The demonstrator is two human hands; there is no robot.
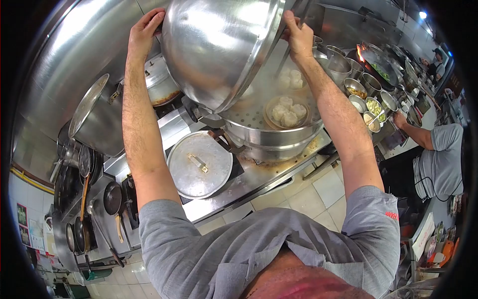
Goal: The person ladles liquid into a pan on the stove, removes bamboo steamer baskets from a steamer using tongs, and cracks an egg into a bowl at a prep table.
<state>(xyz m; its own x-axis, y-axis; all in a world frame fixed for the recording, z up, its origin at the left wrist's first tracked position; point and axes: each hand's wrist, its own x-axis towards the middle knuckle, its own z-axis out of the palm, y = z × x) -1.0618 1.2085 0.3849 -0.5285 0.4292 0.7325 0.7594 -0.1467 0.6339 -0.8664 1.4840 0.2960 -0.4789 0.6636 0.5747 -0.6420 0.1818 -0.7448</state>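
Near the stove's (pixel 214 208) front edge, the steamer (pixel 279 138) stands open, pleated buns (pixel 286 115) inside. Beyond, I hold its domed lid (pixel 214 45) tilted, left hand (pixel 144 27) and right hand (pixel 300 40) partly closed on opposite sides; shifting it calls, I judge, for even two-handed support, wrists clear of steam (pixel 259 94).

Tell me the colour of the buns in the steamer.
The buns are white; see the head view.
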